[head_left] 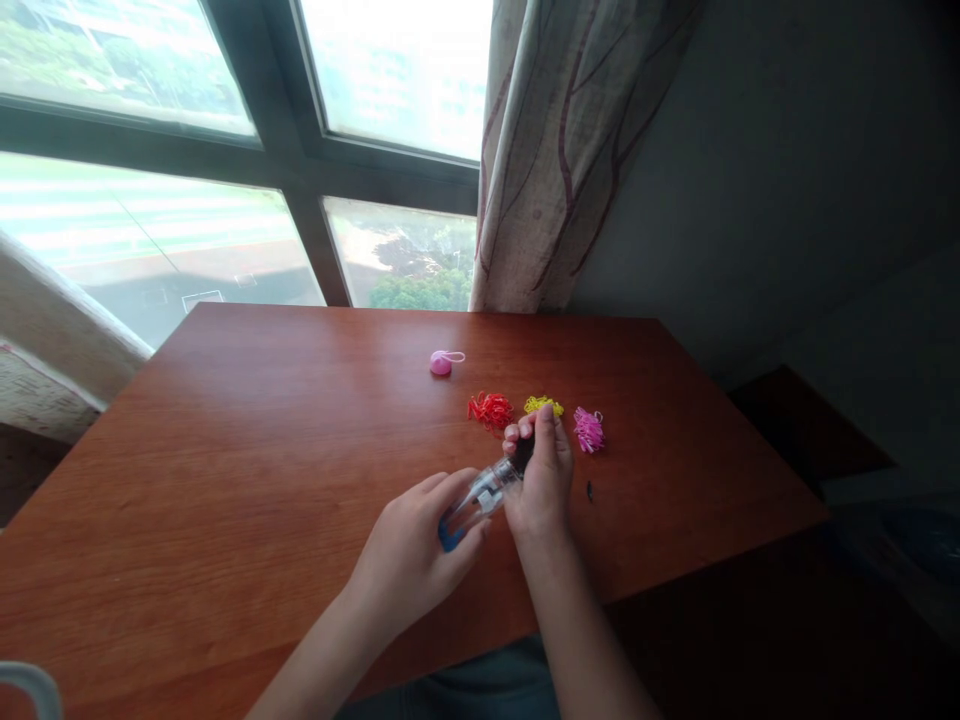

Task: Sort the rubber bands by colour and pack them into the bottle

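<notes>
My left hand (pixel 420 535) is wrapped round the clear body of a small bottle (pixel 477 500) with blue at its bottom end. My right hand (pixel 546 470) grips the bottle's black cap (pixel 523 453), its thumb pressed along the top. The bottle is held tilted above the table, cap end up and to the right. Just beyond my right hand lies a yellow bundle of thin loops (pixel 544 405), partly hidden by the thumb. To its left is a red bundle of loops (pixel 490 409), and to its right a pink bundle of loops (pixel 589 430).
A pink dome-shaped piece with a loop (pixel 441 363) stands farther back on the brown wooden table (pixel 262 450). A small dark item (pixel 589 491) lies right of my right wrist. Behind the table are a window and a curtain (pixel 540 160). A pale curved object (pixel 31 684) shows at lower left.
</notes>
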Demonstrator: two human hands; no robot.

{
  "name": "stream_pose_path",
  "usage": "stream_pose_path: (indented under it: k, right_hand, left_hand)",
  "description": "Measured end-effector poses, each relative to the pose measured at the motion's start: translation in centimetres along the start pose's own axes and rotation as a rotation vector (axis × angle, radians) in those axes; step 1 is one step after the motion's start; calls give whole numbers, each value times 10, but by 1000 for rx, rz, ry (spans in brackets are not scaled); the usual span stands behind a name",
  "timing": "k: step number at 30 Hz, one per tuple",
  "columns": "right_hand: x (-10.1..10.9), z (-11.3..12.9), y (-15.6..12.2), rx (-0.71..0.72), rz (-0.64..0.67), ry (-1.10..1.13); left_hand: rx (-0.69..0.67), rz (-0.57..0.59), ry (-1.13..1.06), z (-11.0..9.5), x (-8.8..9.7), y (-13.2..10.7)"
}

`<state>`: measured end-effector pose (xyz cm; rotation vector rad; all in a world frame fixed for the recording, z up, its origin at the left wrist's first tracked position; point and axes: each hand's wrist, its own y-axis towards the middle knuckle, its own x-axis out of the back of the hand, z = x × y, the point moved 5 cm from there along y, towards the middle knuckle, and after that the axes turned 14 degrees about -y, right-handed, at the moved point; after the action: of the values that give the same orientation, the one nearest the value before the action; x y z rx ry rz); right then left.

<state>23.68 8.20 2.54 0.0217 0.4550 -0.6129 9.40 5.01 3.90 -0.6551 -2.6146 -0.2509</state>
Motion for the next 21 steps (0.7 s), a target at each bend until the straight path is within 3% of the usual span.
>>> stream_pose_path:
  k: [10,21]
  right_hand:
    - [-2,0,0,-56,69,75]
    - [2,-8,4,-131,24,117]
  left_hand:
    - [-5,-12,-64,-1,0,2]
    - [-19,-32,-94,3,-4,1]
